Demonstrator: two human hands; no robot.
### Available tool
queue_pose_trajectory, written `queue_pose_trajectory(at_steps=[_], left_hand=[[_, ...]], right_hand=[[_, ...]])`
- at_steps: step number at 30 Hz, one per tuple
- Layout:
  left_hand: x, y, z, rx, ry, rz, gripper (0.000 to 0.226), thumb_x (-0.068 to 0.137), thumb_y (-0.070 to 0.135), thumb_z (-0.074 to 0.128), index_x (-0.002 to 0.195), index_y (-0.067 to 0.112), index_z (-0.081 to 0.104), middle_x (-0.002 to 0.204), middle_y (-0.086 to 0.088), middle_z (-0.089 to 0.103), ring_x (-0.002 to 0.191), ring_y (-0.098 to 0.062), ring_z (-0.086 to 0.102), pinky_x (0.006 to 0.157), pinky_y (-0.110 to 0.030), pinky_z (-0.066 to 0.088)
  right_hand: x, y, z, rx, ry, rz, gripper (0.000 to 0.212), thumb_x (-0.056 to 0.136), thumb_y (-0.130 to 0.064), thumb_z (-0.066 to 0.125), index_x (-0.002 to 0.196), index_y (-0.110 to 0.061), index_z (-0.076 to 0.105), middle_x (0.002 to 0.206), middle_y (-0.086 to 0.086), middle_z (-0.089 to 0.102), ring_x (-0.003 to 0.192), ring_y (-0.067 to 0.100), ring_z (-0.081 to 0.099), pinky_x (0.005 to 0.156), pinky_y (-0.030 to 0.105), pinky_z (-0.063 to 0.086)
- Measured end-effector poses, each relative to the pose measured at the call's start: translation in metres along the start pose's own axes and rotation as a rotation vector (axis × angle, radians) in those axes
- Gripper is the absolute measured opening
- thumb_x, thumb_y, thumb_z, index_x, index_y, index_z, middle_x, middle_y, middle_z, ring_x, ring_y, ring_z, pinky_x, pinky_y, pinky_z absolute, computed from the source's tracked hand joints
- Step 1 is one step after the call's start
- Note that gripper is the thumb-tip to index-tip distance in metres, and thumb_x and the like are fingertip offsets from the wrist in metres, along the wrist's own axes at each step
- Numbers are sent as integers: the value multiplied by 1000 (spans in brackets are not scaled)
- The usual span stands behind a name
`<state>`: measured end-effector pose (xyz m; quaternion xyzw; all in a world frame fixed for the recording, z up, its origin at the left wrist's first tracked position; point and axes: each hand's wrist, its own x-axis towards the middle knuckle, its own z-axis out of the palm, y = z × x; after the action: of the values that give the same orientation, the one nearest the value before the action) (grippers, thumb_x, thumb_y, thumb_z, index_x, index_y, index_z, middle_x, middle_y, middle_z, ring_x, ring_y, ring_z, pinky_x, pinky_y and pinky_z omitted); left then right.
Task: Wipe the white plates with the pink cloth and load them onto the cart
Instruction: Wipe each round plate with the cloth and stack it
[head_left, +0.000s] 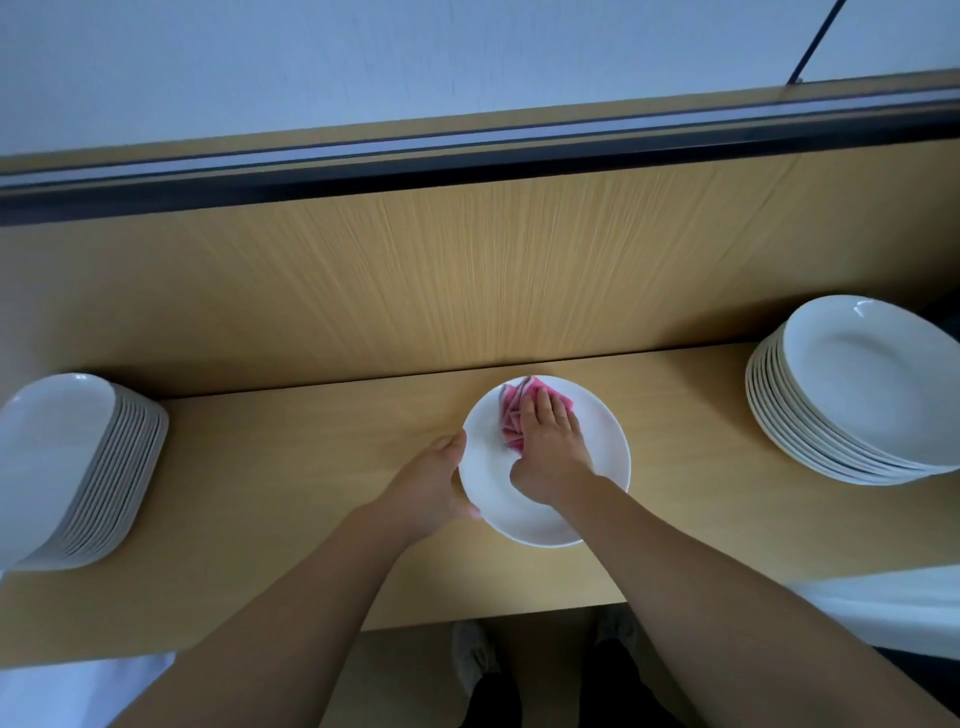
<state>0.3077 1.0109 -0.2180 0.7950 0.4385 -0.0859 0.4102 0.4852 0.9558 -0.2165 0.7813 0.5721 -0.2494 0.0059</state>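
A single white plate (597, 441) lies on the wooden counter (311, 467) in front of me. My right hand (550, 452) presses a crumpled pink cloth (511, 410) flat against the plate's far inner part, fingers straight over it. My left hand (434, 486) grips the plate's left rim, thumb on the edge and fingers under or beside it. No cart is in view.
A stack of several white plates (67, 467) stands at the counter's left end, and another stack (862, 395) at the right end. A wooden back panel (467, 270) rises behind the counter. My feet show below the front edge.
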Motion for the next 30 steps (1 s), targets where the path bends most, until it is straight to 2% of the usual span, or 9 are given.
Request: queue_pose_trajectory(at_steps=[5,9,13,16,19,23,26,30], left_hand=[[3,-4,1,-46,23,30,104,63,37,84,149,27,27,137,12,44,123,-8,44,104,-29,41],[4,-4,0,-10,46,79,112,62,35,85,153,26,21,146,9,40,131,-10,40,108,-29,38],[-1,2,-4,69,60,82,106,67,39,83,152,18,23,148,4,38,135,-15,36,106,-22,32],[-5,7,-9,200,84,100,108,72,47,78,153,11,16,157,-1,22,143,-18,23,113,-24,21],[-5,9,-12,349,43,166,99,80,50,70,153,14,15,162,4,5,147,-17,11,116,-25,11],[-3,11,-15,363,-11,127,92,82,50,68,153,16,21,161,13,4,145,-15,14,116,-25,17],[-4,10,-15,385,-30,103,92,82,50,67,153,16,19,160,16,1,145,-16,14,117,-29,19],[-7,11,-17,336,-26,85,93,81,50,68,153,18,19,159,21,1,144,-14,14,116,-30,22]], right_hand=[[-2,-13,9,-90,-21,-168,93,83,-30,52,154,-10,-5,162,5,-6,149,22,-10,121,39,-5],[-12,-12,13,-148,-70,-342,91,88,-42,51,154,-11,-2,162,4,-6,148,19,-13,120,38,-8],[-25,-1,5,-181,-173,-483,89,85,-29,55,155,-16,2,163,1,-2,148,16,-11,120,33,-9],[-32,4,2,-189,-232,-524,90,84,-30,57,155,-19,3,163,0,-3,148,14,-12,117,30,-11],[-29,6,-1,-172,-243,-539,91,84,-35,58,155,-20,3,163,1,-4,148,14,-12,116,28,-11],[-34,11,-3,-160,-268,-567,88,85,-41,57,155,-22,6,163,-1,-1,148,13,-8,117,29,-7],[-48,23,-5,-171,-303,-606,84,90,-46,53,155,-23,5,162,-4,-2,148,10,-7,116,26,-9],[-67,50,-8,-173,-316,-609,62,100,-37,45,154,-25,17,161,-8,15,148,9,4,119,25,-3]])
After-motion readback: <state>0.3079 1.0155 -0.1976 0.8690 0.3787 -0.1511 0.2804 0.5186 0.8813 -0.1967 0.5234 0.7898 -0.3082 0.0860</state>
